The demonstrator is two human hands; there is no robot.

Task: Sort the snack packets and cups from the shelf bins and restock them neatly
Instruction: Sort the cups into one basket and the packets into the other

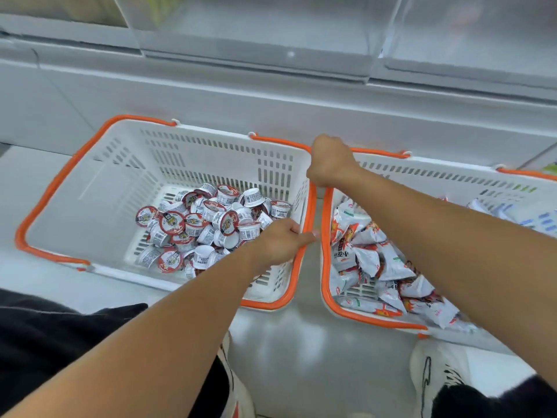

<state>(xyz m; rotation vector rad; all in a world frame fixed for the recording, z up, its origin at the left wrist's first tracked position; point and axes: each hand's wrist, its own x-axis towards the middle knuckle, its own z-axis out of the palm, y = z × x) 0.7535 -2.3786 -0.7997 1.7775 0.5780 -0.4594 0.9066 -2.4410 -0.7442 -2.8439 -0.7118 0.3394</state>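
Bright, even overhead light, soft glare on the floor (pixel 301 351), blurred upper shelves (pixel 271 31), wide-angle bowing at edges.

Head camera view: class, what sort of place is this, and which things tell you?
Probably a shop aisle during restocking: two orange-rimmed shopping baskets on the floor, one holding snack cups, the other snack packets, beside white display shelving.

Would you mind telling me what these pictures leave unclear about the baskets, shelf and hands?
Head view only:
- right basket: far end cut off by the frame edge, and the right forearm covers part of the packets.
- shelf bins: blurred, contents unreadable.
- right hand: what the fist grips is hidden.
- cups: print too small.
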